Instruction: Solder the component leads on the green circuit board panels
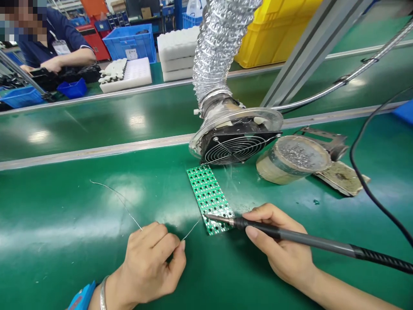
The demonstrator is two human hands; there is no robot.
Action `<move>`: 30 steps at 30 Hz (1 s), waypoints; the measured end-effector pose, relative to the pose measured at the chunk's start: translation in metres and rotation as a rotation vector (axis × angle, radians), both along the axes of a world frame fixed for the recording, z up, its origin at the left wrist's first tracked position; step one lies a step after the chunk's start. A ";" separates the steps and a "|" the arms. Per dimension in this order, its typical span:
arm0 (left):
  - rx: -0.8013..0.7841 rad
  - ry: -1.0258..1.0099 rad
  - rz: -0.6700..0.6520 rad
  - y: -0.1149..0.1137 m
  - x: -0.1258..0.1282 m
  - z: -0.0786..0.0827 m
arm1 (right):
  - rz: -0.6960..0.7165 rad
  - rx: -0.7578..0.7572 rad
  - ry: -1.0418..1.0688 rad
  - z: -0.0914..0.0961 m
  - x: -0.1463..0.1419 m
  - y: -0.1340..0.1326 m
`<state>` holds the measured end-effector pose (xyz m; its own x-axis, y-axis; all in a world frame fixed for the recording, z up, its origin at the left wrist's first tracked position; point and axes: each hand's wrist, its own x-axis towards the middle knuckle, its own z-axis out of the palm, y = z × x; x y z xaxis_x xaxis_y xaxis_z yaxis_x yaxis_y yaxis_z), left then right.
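Observation:
A green circuit board panel (pixel 206 191) with rows of dark round holes lies flat on the green worktop. My right hand (pixel 280 245) is closed around a soldering iron (pixel 309 242), whose tip rests at the left edge of the panel's near part. Between the thumb and forefinger of my left hand (pixel 153 262) is a thin solder wire (pixel 192 228). One end of the wire reaches the panel beside the iron tip; the other trails up and left over the worktop.
A fume extractor fan (pixel 235 148) on a silver flexible duct (pixel 217 47) hangs just behind the panel. To its right stand a tub with solder scraps (pixel 297 155) and an iron holder (pixel 325 140). A black cable (pixel 364 181) curves at right. Across the line, a person (pixel 64 47) works.

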<state>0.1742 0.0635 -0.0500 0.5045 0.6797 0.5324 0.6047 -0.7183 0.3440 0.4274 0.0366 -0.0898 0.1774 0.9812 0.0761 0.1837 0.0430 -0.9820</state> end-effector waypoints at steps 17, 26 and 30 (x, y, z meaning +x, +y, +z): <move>0.025 0.016 -0.005 0.004 0.005 -0.005 | -0.024 -0.027 0.008 0.004 0.000 -0.001; 0.018 0.015 -0.030 0.003 0.010 -0.006 | -0.018 0.051 0.182 -0.001 0.017 0.008; 0.030 0.029 -0.032 0.004 0.013 -0.006 | 0.009 0.022 0.124 0.000 0.014 0.008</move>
<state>0.1872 0.0670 -0.0558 0.5417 0.6464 0.5373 0.5904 -0.7476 0.3042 0.4417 0.0444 -0.0896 0.1779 0.9811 0.0760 0.0602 0.0663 -0.9960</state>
